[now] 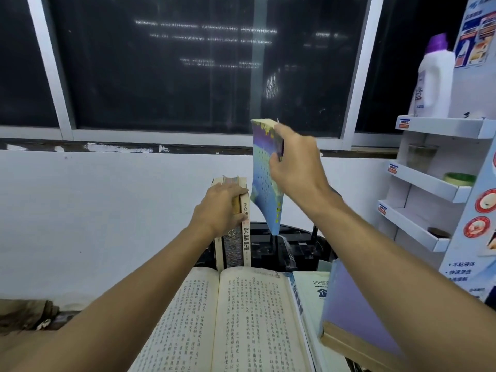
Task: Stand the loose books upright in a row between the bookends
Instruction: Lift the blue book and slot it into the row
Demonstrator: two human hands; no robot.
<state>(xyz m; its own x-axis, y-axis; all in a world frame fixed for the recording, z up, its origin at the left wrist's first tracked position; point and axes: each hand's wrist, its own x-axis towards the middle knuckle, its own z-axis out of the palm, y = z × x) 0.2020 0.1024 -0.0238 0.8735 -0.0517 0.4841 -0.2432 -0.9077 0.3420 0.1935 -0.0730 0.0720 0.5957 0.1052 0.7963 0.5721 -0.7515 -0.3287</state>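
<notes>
Three books (245,237) stand upright in a tight row at the centre, spines toward me. My left hand (218,206) rests over their tops and grips them. Just right of the row, my right hand (294,167) holds a blue-and-green paperback (264,181) by its upper edge; the book hangs in the air, slightly bent, its lower corner above a black bookend (275,244). In front lies an open book (228,318) of printed text. A white book (312,294) lies to its right, and a purple-covered book (354,312) leans at the lower right.
A black tray-like base (303,245) sits behind the row. A white cardboard shelf stand (429,181) at the right carries a white bottle with a purple cap (434,76) and small jars. A white wall and dark window fill the back.
</notes>
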